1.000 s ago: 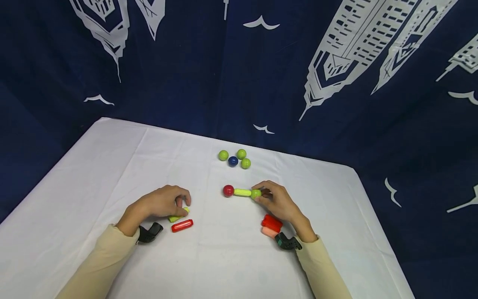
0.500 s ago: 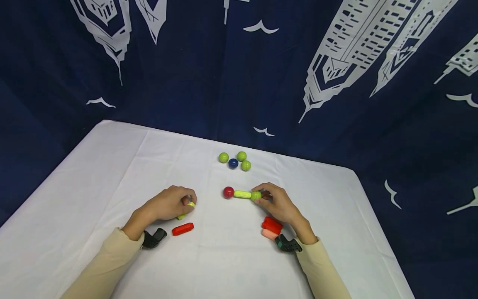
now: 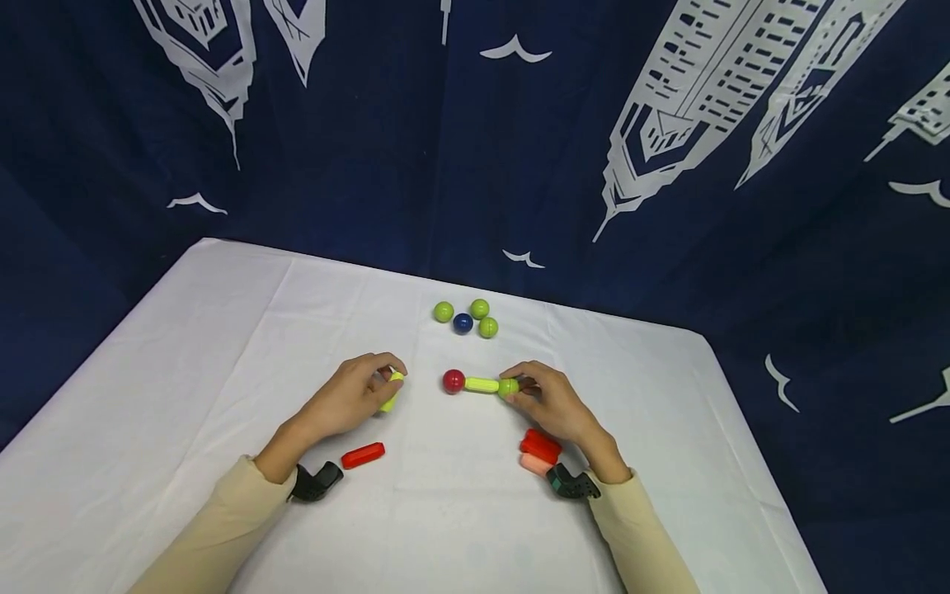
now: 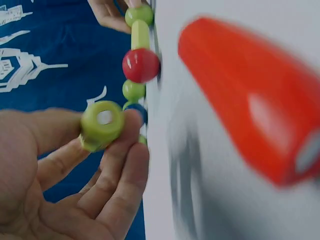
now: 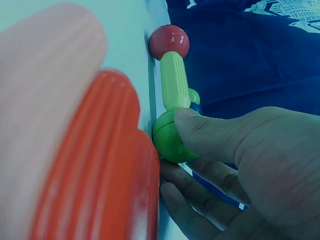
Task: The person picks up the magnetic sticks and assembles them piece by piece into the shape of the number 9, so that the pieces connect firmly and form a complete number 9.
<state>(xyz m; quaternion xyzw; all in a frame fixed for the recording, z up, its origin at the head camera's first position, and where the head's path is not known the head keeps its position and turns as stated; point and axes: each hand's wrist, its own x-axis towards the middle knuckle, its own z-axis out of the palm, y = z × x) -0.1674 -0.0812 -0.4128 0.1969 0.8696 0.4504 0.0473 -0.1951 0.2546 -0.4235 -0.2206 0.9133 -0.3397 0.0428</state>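
Note:
My left hand [image 3: 356, 392] pinches a short yellow-green rod [image 3: 391, 398] between thumb and fingers. In the left wrist view the rod's end [image 4: 104, 118] faces the camera, with a pale round spot at its centre. My right hand [image 3: 551, 402] holds a green ball [image 5: 170, 137] with thumb and fingers. That ball is joined to a ribbed yellow-green rod [image 3: 482, 385], whose other end carries a red ball [image 3: 453, 381]. This joined piece lies to the right of the left hand.
Behind the joined piece sit several green balls [image 3: 488, 327] and a dark blue ball [image 3: 463, 322]. One red rod [image 3: 363, 455] lies near the left wrist. Red ribbed pieces [image 3: 540, 446] and a salmon-pink rod [image 3: 534, 464] lie beside the right wrist, on the white cloth [image 3: 445, 528].
My left hand has picked the yellow-green rod up from beside the red rod and carried it forward and right, toward the red ball. The right hand stays on the green ball.

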